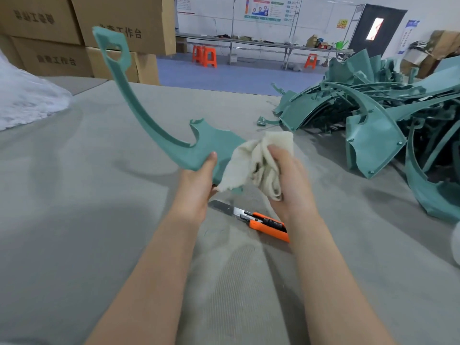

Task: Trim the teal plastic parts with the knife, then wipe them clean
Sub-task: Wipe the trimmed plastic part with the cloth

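From the head view, the left hand (199, 178) grips a curved teal part (159, 135) raised above the worktop (74, 195); the right hand (286, 178) clutches a cloth (251, 160) against it, so wiping seems underway. The knife (254, 217) lies just beneath, blade out; next strokes need clearance from it, with open room leftward

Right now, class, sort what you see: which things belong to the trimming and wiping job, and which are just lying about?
Job: teal part in the left hand; cloth in the right hand; knife on the table; pile of teal parts.
Lying about: cardboard boxes; orange stools; far bench.
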`<state>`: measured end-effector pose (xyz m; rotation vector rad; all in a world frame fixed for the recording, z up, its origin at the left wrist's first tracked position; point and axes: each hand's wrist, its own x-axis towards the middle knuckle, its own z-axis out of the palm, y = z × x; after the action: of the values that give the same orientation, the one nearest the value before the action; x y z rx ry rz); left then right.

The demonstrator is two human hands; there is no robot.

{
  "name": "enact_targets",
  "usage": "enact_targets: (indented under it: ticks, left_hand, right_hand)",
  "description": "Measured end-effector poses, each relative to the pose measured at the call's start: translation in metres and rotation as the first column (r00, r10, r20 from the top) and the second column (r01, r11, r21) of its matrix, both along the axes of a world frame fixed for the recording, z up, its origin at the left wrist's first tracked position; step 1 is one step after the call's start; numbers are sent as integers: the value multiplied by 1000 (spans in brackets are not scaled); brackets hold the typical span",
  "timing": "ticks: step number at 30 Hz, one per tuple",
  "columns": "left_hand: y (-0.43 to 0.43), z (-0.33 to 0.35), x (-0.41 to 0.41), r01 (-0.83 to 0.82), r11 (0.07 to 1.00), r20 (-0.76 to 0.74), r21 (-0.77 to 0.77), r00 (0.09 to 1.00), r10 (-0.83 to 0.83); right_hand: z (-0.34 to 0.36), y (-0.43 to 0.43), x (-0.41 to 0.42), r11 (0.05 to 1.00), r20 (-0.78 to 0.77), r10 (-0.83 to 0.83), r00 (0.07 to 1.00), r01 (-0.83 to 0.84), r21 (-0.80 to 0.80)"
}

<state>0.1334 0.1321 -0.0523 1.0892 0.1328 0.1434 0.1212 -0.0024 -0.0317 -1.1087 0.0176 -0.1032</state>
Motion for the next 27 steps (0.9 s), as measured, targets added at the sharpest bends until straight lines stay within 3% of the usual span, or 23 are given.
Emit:
enact_targets:
  ticks: [3,7,12,16,20,24,27]
  left_hand:
    - [-4,1,-2,75,996,29,50,997,-76]
    - [-8,3,-6,152,986,60,67,986,-156]
    - [-9,4,-6,176,983,107,55,978,-182]
    - [-2,5,-4,233,972,93,-19,969,-230]
    - [2,5,-1,264,957,90,-123,963,-254]
    - [2,4,-2,331,928,90,-169,943,-320]
    - [1,4,-4,355,926,75,-128,935,-348]
  right_hand:
    - [-8,10,0,894,143,-169,975,213,-393]
    - [-22,14,2,543,372,-257,892,452,-708]
    - [-34,35,4,346,267,68,961,228,-910]
    - [-33,36,0,516,215,88,973,140,-845]
    - [-31,38,0,489,257,91,962,181,-853]
    - [-26,29,5,624,302,-104,948,298,-722]
    - [-26,12,13,579,306,-259,916,401,-710]
